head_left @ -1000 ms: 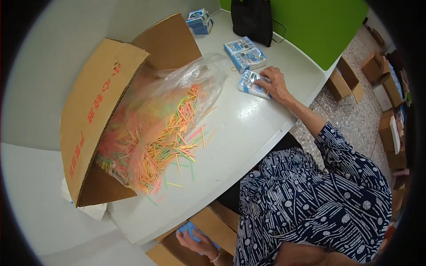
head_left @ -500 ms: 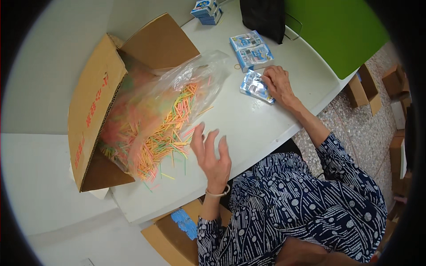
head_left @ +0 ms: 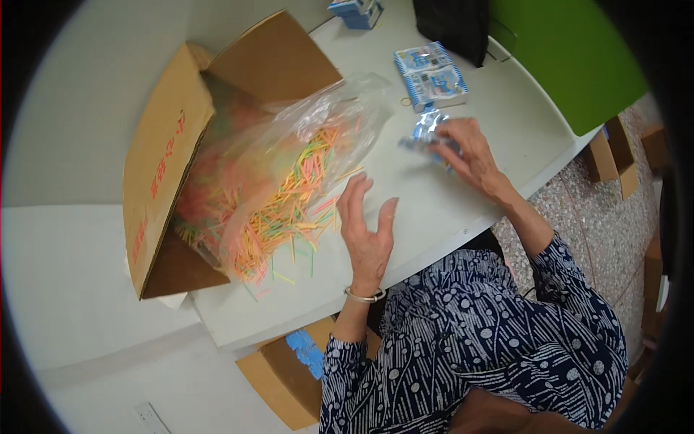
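A small blue-and-white packet (head_left: 428, 123) is tilted and smeared by motion on the right side of the white table. My right hand (head_left: 468, 153) grips its near edge with thumb and fingers. My left hand (head_left: 367, 235) hovers over the table, fingers and thumb apart, with nothing in it. Close by on its left, thin straw-like sticks (head_left: 285, 213) in pink, orange, yellow and green spill from a clear plastic bag (head_left: 365, 98). The bag lies in the mouth of a cardboard box (head_left: 168, 166) tipped on its side.
Beyond my right hand lies a stack of similar packets (head_left: 437, 85), with a rubber band (head_left: 405, 102) beside it. More packets (head_left: 359, 14) and a black bag (head_left: 455, 29) are at the far edge. An open carton (head_left: 278, 394) with blue bundles stands below the table's near edge.
My right hand has raised and tilted the packet, which lay flat before. My left hand's fingers have drawn closer together. The whole view has shifted slightly.
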Demonstrator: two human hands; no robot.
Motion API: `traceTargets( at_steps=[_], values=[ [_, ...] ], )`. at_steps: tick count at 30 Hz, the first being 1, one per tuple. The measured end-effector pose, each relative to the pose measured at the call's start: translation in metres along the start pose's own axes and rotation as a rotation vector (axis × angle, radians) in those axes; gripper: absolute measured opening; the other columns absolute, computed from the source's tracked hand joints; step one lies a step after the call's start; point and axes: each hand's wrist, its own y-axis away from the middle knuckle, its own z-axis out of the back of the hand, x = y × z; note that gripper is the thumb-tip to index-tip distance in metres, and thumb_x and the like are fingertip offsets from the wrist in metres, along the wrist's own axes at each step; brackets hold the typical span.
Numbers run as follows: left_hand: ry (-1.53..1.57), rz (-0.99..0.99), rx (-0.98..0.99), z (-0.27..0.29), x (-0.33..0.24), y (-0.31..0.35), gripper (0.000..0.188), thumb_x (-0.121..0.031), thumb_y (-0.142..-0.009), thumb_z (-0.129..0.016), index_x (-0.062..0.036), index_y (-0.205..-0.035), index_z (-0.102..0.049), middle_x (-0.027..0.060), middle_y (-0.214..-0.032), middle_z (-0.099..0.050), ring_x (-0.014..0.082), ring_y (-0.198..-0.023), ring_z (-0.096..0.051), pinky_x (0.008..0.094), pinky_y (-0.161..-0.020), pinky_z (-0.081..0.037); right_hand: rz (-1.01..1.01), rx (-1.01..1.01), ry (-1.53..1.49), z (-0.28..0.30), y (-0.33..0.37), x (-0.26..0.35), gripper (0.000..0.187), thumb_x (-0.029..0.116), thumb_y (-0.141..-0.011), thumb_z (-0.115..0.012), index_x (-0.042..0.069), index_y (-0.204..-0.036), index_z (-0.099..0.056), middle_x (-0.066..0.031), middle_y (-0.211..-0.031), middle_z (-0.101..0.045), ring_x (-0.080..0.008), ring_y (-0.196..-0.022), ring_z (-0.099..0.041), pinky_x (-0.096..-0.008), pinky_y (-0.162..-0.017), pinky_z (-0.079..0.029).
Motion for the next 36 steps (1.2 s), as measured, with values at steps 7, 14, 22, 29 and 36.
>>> traceTargets(
  at_steps=[7, 14, 22, 29, 36],
  values=[
    [0.234, 0.149, 0.167, 0.011, 0.013, 0.014, 0.017, -0.004, -0.08, -0.065, 0.0002, -0.096, -0.062, 0.0118, -0.094, -0.063, 0.0257, -0.09, -0.058, 0.0333, -0.08, -0.046, -0.213, 0.372, -0.569, -0.003, 0.005, 0.068, 0.03, 0.017, -0.08, -0.068, 0.001, -0.102, -0.055, -0.0114, -0.091, -0.061, -0.025, -0.081, -0.059, -0.0342, -0.073, -0.044],
    [0.058, 0.069, 0.021, 0.026, 0.028, 0.041, 0.01, -0.003, -0.08, -0.063, 0.0001, -0.09, -0.062, 0.0112, -0.088, -0.062, 0.0262, -0.086, -0.057, 0.0336, -0.076, -0.044, -0.47, 0.67, -0.815, -0.022, 0.007, 0.08, 0.013, 0.009, -0.079, -0.065, -0.003, -0.085, -0.063, -0.0087, -0.076, -0.061, -0.0143, -0.073, -0.057, -0.0268, -0.067, -0.044],
    [-0.166, 0.016, 0.096, 0.061, 0.044, 0.046, 0.019, -0.005, -0.081, -0.062, -0.0007, -0.099, -0.06, 0.0127, -0.097, -0.061, 0.0284, -0.096, -0.054, 0.0362, -0.087, -0.041, -0.361, 0.696, -0.794, -0.044, 0.014, 0.09, 0.017, 0.012, -0.082, -0.064, -0.004, -0.089, -0.064, -0.0113, -0.077, -0.062, -0.0168, -0.069, -0.056, -0.0289, -0.065, -0.044],
    [-1.04, -0.28, 0.328, 0.133, 0.076, 0.022, 0.043, -0.005, -0.079, -0.057, -0.0064, -0.122, -0.051, 0.0178, -0.133, -0.041, 0.0366, -0.12, -0.04, 0.0534, -0.096, -0.031, -0.447, 0.708, -0.854, -0.047, 0.014, 0.09, 0.018, 0.013, -0.084, -0.063, -0.004, -0.088, -0.065, -0.009, -0.073, -0.06, -0.0134, -0.068, -0.054, -0.0271, -0.063, -0.042],
    [-1.169, -0.478, 0.556, 0.126, 0.089, 0.006, 0.05, -0.005, -0.082, -0.051, -0.0077, -0.131, -0.04, 0.0163, -0.145, -0.029, 0.0372, -0.13, -0.03, 0.0545, -0.103, -0.027, -0.435, 0.745, -0.836, -0.043, 0.011, 0.09, 0.021, 0.015, -0.086, -0.061, -0.005, -0.09, -0.065, -0.0096, -0.077, -0.062, -0.0133, -0.071, -0.055, -0.0272, -0.067, -0.044]
  ],
)
